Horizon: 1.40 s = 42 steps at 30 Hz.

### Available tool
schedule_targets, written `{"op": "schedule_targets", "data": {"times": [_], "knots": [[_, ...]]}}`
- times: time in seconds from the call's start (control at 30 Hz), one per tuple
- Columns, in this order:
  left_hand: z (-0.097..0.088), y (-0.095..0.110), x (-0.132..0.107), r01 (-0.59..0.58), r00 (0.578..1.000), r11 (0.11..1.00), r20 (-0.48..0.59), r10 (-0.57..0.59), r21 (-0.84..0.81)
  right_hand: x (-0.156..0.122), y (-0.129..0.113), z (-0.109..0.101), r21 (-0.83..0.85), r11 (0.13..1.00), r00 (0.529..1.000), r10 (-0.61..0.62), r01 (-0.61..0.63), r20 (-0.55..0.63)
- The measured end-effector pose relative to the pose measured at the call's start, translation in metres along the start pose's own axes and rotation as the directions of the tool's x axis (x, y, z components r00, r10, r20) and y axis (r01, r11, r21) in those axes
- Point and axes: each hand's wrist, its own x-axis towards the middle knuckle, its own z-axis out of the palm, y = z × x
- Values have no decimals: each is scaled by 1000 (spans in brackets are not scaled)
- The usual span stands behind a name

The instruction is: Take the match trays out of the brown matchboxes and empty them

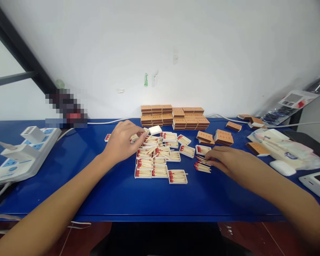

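Note:
My left hand (124, 142) pinches a small white matchbox tray (155, 129), held just above a cluster of open white trays filled with red-tipped matches (160, 161) on the blue table (122, 192). My right hand (226, 160) lies palm down to the right of the cluster. Its fingers are drawn together over a small loose pile of matches (202, 166). Whether they grip any matches I cannot tell.
Orange matchbox sleeves are stacked by the wall (176, 115), with more loose ones (223, 137) to the right. A white power strip with plugs (24, 153) sits at the left. A white mouse (282, 167), plastic packets (285, 147) and a white device (318, 183) lie at the right.

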Motion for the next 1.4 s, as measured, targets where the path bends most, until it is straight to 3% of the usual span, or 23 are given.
{"op": "schedule_targets", "data": {"times": [0.43, 0.57, 0.7, 0.9, 1.0, 1.17, 1.27, 1.4], "knots": [[0, 1, 0, -14, 1000, 1000, -6, 14, 5, -6, -2, -1, 217, 976, 1000, -14, 9, 20], [0, 1, 0, -3, 1000, 1000, 0, 3, -5, -2, -9, -7, 193, 981, 1000, -8, 9, -4], [0, 1, 0, -2, 1000, 1000, 6, 2, -6, 14, -27, -16, 174, 984, 995, -15, 33, -100], [0, 0, 0, -25, 1000, 1000, -9, 25, -6, 60, -64, -20, 133, 969, 967, -183, 207, -178], [0, 0, 0, -35, 999, 999, -6, 35, 2, 89, -79, -27, 53, 975, 969, -209, 217, -131], [0, -1, -2, 14, 998, 999, 61, -17, 50, 124, -97, -37, -90, 976, 980, -192, 197, 62], [-1, -1, -2, 54, 989, 994, 136, -66, 90, 131, -103, -36, -144, 970, 977, -180, 195, 112], [-2, 0, -3, 52, 977, 995, 204, -68, 83, 130, -106, -36, -145, 976, 984, -148, 161, 95]]}}
